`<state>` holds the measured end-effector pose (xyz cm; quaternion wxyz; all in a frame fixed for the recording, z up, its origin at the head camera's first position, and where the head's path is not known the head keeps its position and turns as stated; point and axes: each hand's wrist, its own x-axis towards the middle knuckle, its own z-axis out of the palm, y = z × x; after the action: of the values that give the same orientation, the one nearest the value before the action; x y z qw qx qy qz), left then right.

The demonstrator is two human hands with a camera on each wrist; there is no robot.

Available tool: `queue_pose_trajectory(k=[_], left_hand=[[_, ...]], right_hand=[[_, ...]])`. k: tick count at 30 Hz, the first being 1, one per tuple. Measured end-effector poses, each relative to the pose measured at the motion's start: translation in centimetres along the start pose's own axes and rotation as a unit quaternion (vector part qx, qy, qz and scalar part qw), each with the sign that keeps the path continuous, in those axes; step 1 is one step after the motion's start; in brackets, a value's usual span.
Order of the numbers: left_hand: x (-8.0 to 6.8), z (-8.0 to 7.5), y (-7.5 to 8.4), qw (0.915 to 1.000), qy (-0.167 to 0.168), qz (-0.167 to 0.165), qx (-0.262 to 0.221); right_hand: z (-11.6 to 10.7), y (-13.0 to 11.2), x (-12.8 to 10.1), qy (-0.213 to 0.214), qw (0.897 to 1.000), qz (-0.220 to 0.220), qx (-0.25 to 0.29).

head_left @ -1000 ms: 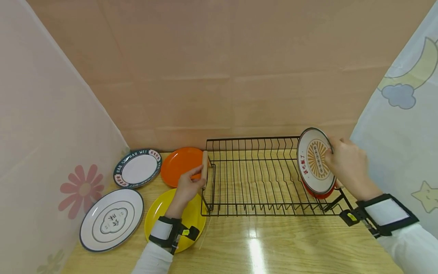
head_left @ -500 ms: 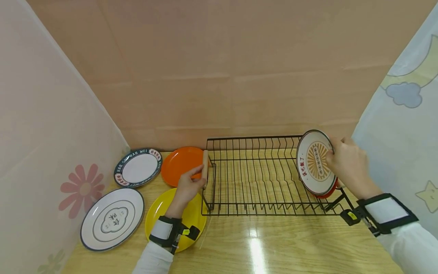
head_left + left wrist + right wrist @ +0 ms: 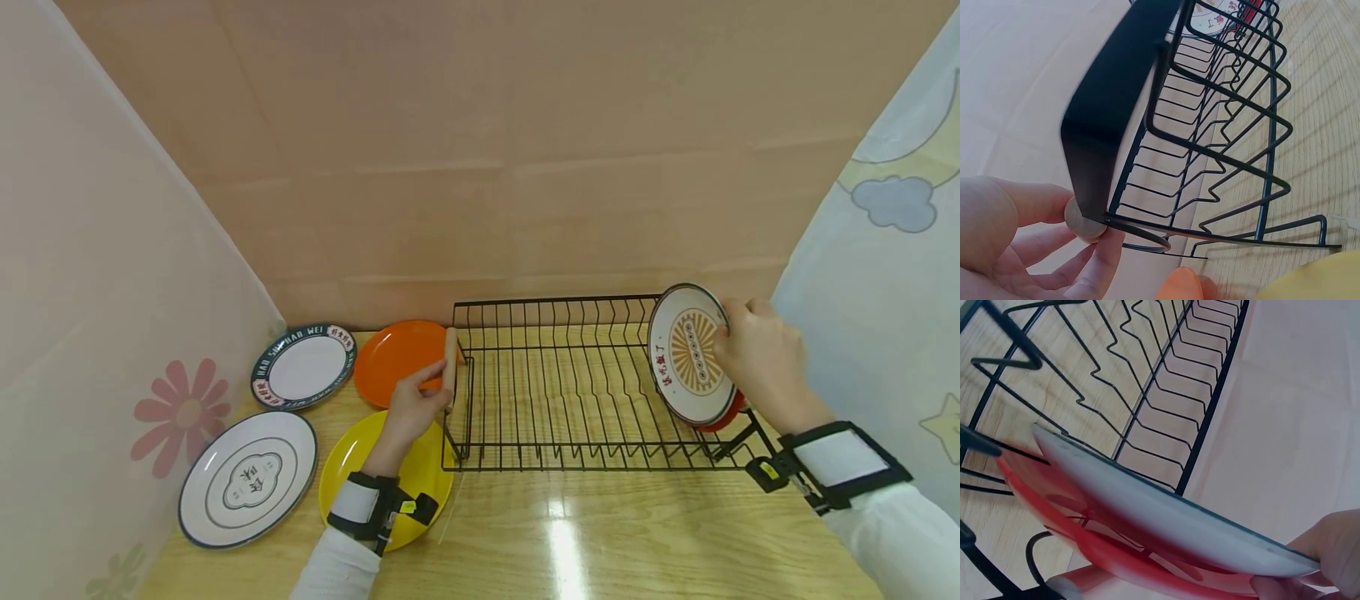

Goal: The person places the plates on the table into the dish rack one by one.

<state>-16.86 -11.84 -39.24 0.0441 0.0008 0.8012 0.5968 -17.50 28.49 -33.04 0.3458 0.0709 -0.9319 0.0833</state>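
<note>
My right hand (image 3: pixel 761 354) grips the right edge of a white plate (image 3: pixel 692 354) with a dark rim and an orange sunburst print. The plate leans nearly upright at the right end of a black wire dish rack (image 3: pixel 558 446). Close behind it stands a red plate (image 3: pixel 1054 512), mostly hidden in the head view. At the rack's left end, my left hand (image 3: pixel 411 408) holds the round wooden handle (image 3: pixel 450 367) between thumb and fingers. In the left wrist view, thumb and fingertips pinch the handle's end (image 3: pixel 1085 220) beside a black metal bracket (image 3: pixel 1100 125).
Left of the rack lie an orange plate (image 3: pixel 401 358), a yellow plate (image 3: pixel 352 454) partly under my left forearm, a dark-rimmed plate (image 3: pixel 311 367) and a white plate with a grey emblem (image 3: pixel 251 479). Cloth walls (image 3: pixel 480 167) stand behind and on both sides of the wooden table (image 3: pixel 637 533).
The white plate in my right hand has tilted very slightly, and more of the red plate shows at its lower right. My left hand stays on the handle.
</note>
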Motion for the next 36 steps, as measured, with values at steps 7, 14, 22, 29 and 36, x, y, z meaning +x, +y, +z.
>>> queue_pose_trajectory(k=[7, 14, 22, 29, 36], left_hand=[[1.0, 0.0, -1.9, 1.0, 0.007, 0.0, -0.005], [1.6, 0.0, -2.9, 0.9999, 0.01, -0.002, -0.004], [1.4, -0.1, -2.7, 0.9999, 0.009, -0.007, -0.008], [1.3, -0.1, -2.7, 0.9999, 0.006, -0.01, -0.008], [1.3, -0.2, -2.7, 0.9999, 0.003, -0.008, -0.014]], right_hand=[[0.2, 0.3, 0.1, 0.02, 1.0, -0.014, -0.01], [0.2, 0.3, 0.2, 0.017, 1.0, -0.013, -0.01], [0.7, 0.4, 0.1, 0.0, 1.0, -0.008, -0.013], [1.2, 0.7, -0.1, -0.007, 1.0, -0.004, -0.02], [1.4, 0.8, -0.1, 0.005, 1.0, -0.008, -0.024]])
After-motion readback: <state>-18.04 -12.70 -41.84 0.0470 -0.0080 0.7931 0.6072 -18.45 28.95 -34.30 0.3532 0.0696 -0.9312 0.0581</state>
